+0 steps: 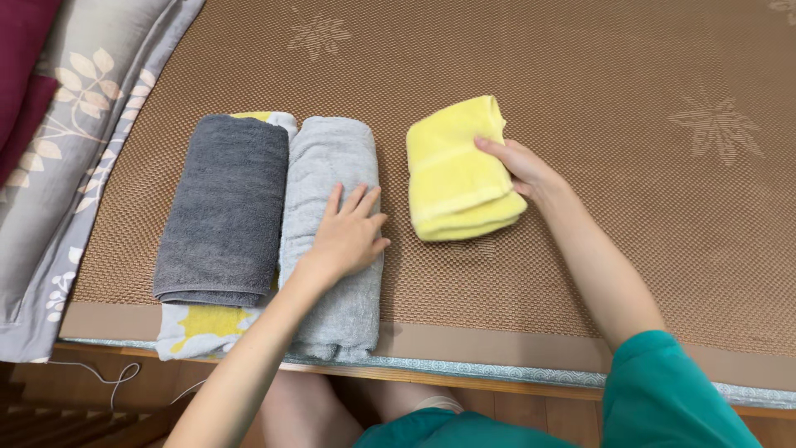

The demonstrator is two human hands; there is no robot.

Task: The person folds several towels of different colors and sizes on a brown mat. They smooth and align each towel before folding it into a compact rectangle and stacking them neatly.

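Resting flat with fingers spread, the left hand (pixel 348 232) presses on the light grey towel (pixel 332 232), palm down and open, gripping nothing. That towel is a long folded strip whose long axis runs away from the person, from the near edge of the woven mat (pixel 580 99) toward its middle; the hand sits about midway along it, so the towel extends both beyond the fingertips and back under the wrist.

Just outside the left hand, on its thumbless side, lies the dark grey towel (pixel 224 211), folded into a similar long strip, parallel to the light one and touching it along one edge. It rests on top of a white cloth with yellow patches (pixel 199 328), which shows at the near and far ends.

The right hand (pixel 522 170) reaches to the yellow towel (pixel 456 170), fingers laid on its top at the right edge; whether the thumb closes beneath the fold I cannot tell. This towel is a short, thick, squarish fold with layered edges facing the person, lying between the two hands, apart from the light grey strip and nearer the right hand.

All three towels look like soft terry; the brown mat is stiff, finely woven, with pale leaf motifs. A leaf-patterned grey quilt (pixel 66 124) lies beyond the dark towel.
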